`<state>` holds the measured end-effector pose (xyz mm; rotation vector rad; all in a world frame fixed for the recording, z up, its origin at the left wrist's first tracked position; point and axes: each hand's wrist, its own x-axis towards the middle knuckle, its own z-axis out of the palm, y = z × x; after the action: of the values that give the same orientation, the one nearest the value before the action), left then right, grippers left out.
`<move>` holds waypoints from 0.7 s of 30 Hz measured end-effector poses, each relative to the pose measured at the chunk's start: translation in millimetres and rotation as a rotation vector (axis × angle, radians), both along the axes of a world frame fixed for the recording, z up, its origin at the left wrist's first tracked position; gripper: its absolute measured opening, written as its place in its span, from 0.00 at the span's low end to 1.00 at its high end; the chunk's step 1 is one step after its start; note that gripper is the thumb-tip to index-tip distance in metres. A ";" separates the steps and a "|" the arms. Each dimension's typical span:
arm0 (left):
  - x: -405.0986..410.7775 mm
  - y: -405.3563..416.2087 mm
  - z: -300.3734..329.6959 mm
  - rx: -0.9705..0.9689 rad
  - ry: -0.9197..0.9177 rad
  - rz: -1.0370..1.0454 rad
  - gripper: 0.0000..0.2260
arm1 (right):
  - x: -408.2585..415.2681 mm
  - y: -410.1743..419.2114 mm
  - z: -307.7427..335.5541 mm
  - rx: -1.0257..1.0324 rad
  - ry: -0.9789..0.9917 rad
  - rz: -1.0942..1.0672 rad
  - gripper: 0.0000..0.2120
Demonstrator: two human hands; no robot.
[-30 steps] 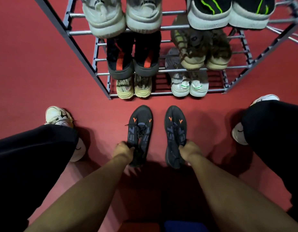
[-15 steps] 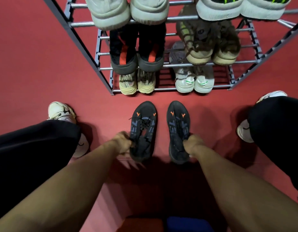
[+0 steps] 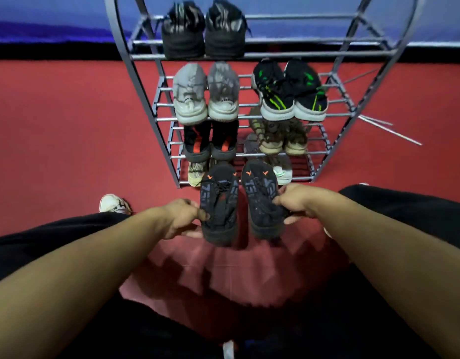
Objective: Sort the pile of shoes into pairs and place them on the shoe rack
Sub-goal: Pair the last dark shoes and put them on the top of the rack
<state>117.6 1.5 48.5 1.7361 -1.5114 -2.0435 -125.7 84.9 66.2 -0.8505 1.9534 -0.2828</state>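
Holding one black shoe (image 3: 219, 203) clamped in my left hand (image 3: 181, 218) and its mate (image 3: 261, 200) in my right hand (image 3: 296, 203), raised before the shoe rack (image 3: 262, 55), I'd keep them level, side by side, toward the top shelf's open right side.

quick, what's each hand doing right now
Left hand: closed on the left black shoe.
Right hand: closed on the right black shoe.

I see a shoe rack (image 3: 156, 130) of grey metal tubing, dull sheen | dark shoes (image 3: 219, 203) in matt knit cloth, orange marks | floor (image 3: 68, 125) a red, matt, felt-like carpet | black cloth trousers (image 3: 404, 211).
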 end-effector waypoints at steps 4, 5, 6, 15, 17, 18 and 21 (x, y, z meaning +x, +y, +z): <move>3.5 16.3 56.0 -0.115 0.067 0.002 0.09 | -4.9 29.2 60.6 -0.168 -0.067 -0.131 0.06; 3.4 20.0 70.3 -0.142 0.091 -0.007 0.08 | -5.4 37.2 76.2 -0.209 -0.084 -0.169 0.03; 2.8 22.7 84.2 -0.162 0.120 -0.015 0.06 | -6.4 43.4 89.7 -0.242 -0.098 -0.189 0.05; -23.6 23.2 180.3 -0.319 0.312 0.011 0.08 | -33.0 55.9 192.9 -0.497 -0.188 -0.258 0.14; -38.8 13.0 200.0 -0.333 0.355 0.028 0.10 | -43.8 48.1 214.3 -0.532 -0.169 -0.257 0.11; -48.3 6.9 209.5 -0.347 0.369 0.032 0.11 | -49.6 42.8 224.0 -0.544 -0.156 -0.255 0.10; -82.2 -17.0 233.5 -0.415 0.377 0.071 0.12 | -74.3 19.5 246.2 -0.594 -0.127 -0.260 0.07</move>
<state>35.4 -15.5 282.0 1.1611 -1.5754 -1.7340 -200.0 104.5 312.4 -0.9146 1.8781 -1.0832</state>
